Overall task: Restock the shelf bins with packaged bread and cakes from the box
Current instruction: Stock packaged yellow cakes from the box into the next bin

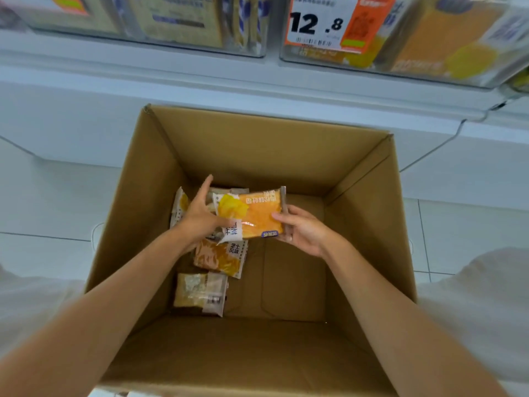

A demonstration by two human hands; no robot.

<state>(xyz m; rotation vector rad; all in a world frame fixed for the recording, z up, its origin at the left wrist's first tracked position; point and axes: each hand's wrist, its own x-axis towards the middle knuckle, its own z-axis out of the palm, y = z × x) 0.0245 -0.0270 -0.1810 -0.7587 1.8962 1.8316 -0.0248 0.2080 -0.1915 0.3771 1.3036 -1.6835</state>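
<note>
Together, left hand [200,217], right hand [303,232], one packet [254,214]

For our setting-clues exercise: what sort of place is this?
Likely a shop: a 12.8 price tag on a clear shelf bin of packaged bread, plus a cardboard box of packets.

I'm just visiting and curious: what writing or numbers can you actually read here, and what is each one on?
"12 .8" on the price tag of the clear shelf bin, upper right.
"芝士风味", it seems, on the brown-and-yellow packet in the box.
The orange packet: Chinese print, upside down, too unclear to read.
The tag's orange half, its barcode and the other packets' print: too blurred.
</note>
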